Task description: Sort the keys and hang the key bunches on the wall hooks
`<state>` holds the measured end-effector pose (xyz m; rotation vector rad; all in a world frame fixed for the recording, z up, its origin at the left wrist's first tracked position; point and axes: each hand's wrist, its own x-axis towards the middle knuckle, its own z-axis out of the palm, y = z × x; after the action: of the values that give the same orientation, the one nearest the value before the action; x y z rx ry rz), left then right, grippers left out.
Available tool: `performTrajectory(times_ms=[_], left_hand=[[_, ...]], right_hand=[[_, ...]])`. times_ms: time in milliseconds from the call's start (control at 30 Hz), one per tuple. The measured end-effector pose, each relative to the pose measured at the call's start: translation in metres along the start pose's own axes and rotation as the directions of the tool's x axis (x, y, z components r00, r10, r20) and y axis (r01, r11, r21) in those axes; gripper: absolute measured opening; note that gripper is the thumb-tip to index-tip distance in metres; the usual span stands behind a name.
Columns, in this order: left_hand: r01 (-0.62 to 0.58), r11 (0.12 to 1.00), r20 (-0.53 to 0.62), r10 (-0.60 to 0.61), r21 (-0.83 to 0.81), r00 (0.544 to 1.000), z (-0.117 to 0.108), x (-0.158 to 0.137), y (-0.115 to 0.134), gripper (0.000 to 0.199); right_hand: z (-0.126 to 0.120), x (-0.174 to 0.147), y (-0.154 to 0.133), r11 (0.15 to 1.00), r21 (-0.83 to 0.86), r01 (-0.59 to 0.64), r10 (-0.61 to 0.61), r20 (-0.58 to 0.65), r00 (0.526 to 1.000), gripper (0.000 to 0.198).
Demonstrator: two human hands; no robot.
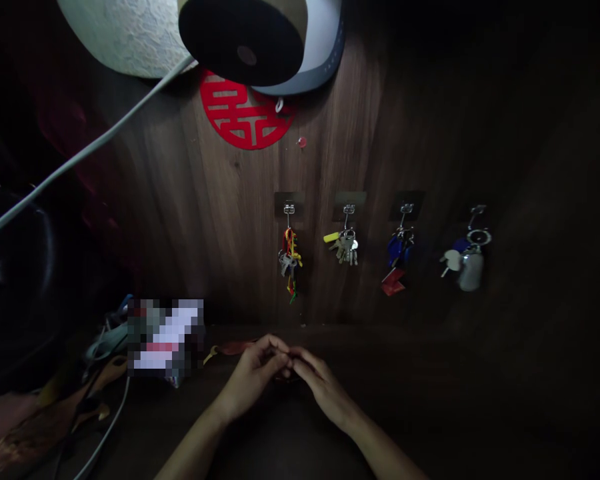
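Low in the middle of the head view, my left hand and my right hand meet at the fingertips above a dark wooden surface. The fingers of both are closed and pressed together. Whatever they pinch is mostly hidden; only a small dark reddish edge shows beneath the fingers. Just behind my left hand lies a dark red strip with a yellowish end, partly covered by that hand. Beyond my hands, several key bunches hang on hooks, among them keys with red and yellow cords and keys with a yellow tag.
Farther right hang keys with blue pieces and a bunch with a silvery fob. A blurred-out box, cables and a brown wooden item crowd the left. Overhead, a lamp-like disc and caps front a red cutout.
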<state>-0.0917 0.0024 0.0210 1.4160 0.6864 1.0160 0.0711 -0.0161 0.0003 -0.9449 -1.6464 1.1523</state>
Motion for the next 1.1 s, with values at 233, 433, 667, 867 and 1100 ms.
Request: performTrajectory(times_ms=[233,433,667,867,1100], left_hand=[[-0.02,0.983,-0.12,-0.002,-0.182,0.993,-0.002,-0.002,0.009,0.028],[-0.126,0.991,-0.169,0.131,0.041,0.977,-0.006,0.002,0.003,0.035],[-0.142,0.811,-0.191,0.297,0.567,0.936,-0.018,0.005,-0.02,0.038],[-0.179,0.72,-0.125,0.347,0.671,0.93,-0.021,0.004,-0.026,0.039],[-0.142,0.903,-0.288,0.274,0.406,0.917,-0.011,0.005,-0.015,0.024]], right_hand=[[0.003,0.0,0.002,0.976,0.215,-0.033,0.027,0.029,0.999,0.036],[0.006,0.004,0.015,0.994,0.085,-0.066,0.077,-0.13,0.988,0.036],[0.006,0.006,0.015,0.987,0.136,-0.084,0.099,-0.105,0.99,0.042],[0.007,0.005,0.005,0.955,0.275,-0.112,0.135,-0.066,0.989,0.044],[0.006,0.004,0.004,0.932,0.353,-0.077,0.13,-0.129,0.983,0.038]])
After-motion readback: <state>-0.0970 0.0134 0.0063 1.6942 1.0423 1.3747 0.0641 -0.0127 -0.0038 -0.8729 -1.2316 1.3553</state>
